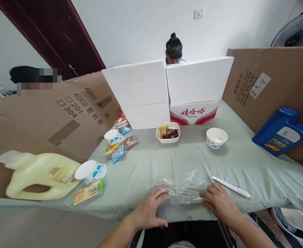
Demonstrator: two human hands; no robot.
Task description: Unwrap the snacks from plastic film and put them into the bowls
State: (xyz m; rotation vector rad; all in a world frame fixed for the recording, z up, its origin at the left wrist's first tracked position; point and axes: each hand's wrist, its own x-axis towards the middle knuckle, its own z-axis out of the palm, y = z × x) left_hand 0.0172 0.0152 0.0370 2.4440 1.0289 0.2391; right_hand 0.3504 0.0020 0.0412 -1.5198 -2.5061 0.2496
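Note:
A crumpled clear plastic bag (184, 188) lies flat on the pale green cloth (146, 168) near the front edge. My left hand (152, 206) rests on its left end, fingers loosely curled over the film. My right hand (218, 201) presses on its right end, fingers bent and touching the plastic. A white knife-like tool (231, 187) lies just right of my right hand, untouched.
A white tray of snacks (168, 132) and a white bowl (216, 137) sit mid-table. Two patterned bowls (90, 171), several snack packets (119, 150), and a yellow jug (41, 175) lie left. A blue jug (282, 131) leans right. Cardboard walls and white boxes (166, 86) surround; two people sit behind.

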